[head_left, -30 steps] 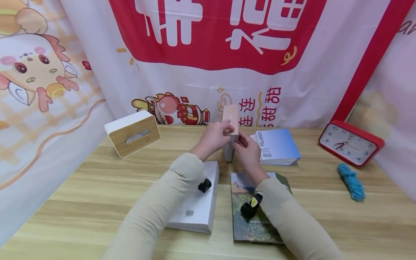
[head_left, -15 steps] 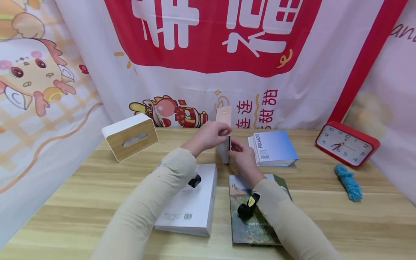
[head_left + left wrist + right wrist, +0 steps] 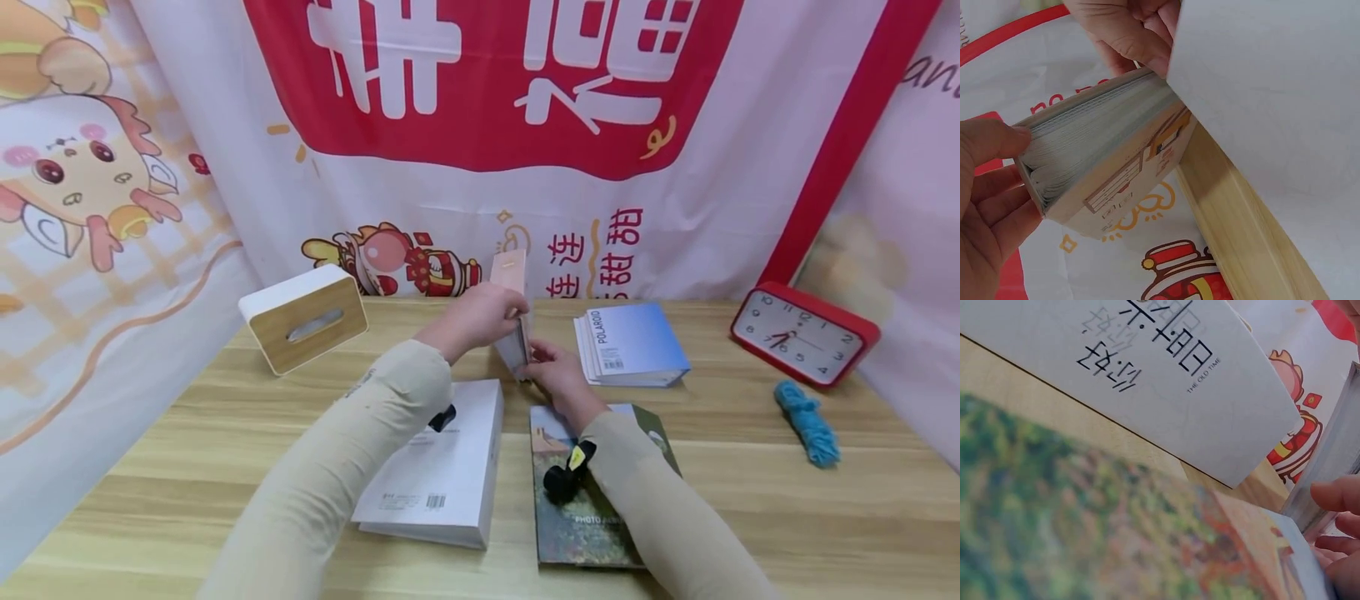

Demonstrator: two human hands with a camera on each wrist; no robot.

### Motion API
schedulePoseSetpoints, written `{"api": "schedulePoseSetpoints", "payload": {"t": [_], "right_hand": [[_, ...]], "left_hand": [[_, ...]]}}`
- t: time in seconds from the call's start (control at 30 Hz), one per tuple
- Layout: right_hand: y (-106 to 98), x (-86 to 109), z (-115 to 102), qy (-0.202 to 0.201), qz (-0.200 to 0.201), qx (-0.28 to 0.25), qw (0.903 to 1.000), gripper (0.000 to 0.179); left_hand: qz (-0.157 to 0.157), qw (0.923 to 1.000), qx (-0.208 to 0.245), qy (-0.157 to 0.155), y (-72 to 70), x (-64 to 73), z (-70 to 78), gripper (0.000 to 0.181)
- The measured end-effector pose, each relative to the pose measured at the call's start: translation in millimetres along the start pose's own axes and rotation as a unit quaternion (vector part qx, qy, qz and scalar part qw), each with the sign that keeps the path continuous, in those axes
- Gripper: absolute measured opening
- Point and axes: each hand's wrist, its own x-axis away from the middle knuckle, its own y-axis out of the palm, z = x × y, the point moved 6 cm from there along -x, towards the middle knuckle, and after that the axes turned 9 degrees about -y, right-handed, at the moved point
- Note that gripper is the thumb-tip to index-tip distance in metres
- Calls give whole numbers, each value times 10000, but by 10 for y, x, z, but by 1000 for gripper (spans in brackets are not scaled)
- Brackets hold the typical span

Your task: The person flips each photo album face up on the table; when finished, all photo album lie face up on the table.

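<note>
Between my hands, a small thick pink photo album [image 3: 510,271] stands on edge near the back of the table, tilted a little left. My left hand [image 3: 480,317] grips its upper end; in the left wrist view, the thumb presses the page edges of the album [image 3: 1097,137] and the fingers curl under the cover. My right hand [image 3: 558,379] pinches the opposite, lower end, with thumb and fingers at its edge in the right wrist view. Below my forearms lie a white album [image 3: 442,467] and a green album with a painted cover [image 3: 555,533].
A blue Polaroid album [image 3: 641,342] lies on top of another white-edged one to the right. Farther right are a red clock [image 3: 802,333] and a blue yarn skein [image 3: 808,425]. A tissue box [image 3: 303,321] stands at left. Printed cloth [image 3: 450,192] hangs behind the table edge.
My right hand has slid down the pink album toward its lower end. The album has shifted slightly left and now leans that way, with my left hand still on its upper end.
</note>
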Motion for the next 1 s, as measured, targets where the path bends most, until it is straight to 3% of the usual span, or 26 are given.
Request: {"api": "schedulePoseSetpoints", "payload": {"t": [0.17,0.3,0.43,0.63,0.77,0.9,1.0], "right_hand": [[6,-16,44,185,-11,104,9998,60],[11,4,28,156,-89,123,9998,55],[-34,17,-9,59,3,241,9997,51],[-85,20,-61,15,206,703,9973,45],[-85,31,-102,-170,386,1044,9936,41],[-116,31,-148,-299,611,1275,9895,34],[-158,23,-227,-590,706,1569,9833,29]], "left_hand": [[103,9995,-221,195,13,-3,-1,15],[328,9974,-274,583,12,-2,-53,10],[335,9969,-83,701,22,4,-148,8],[77,9987,501,-14,50,31,-333,8],[184,9952,854,-445,56,53,-470,14],[291,9841,1476,-940,97,118,-636,17],[268,9699,2009,-1348,182,186,-787,21]]}}
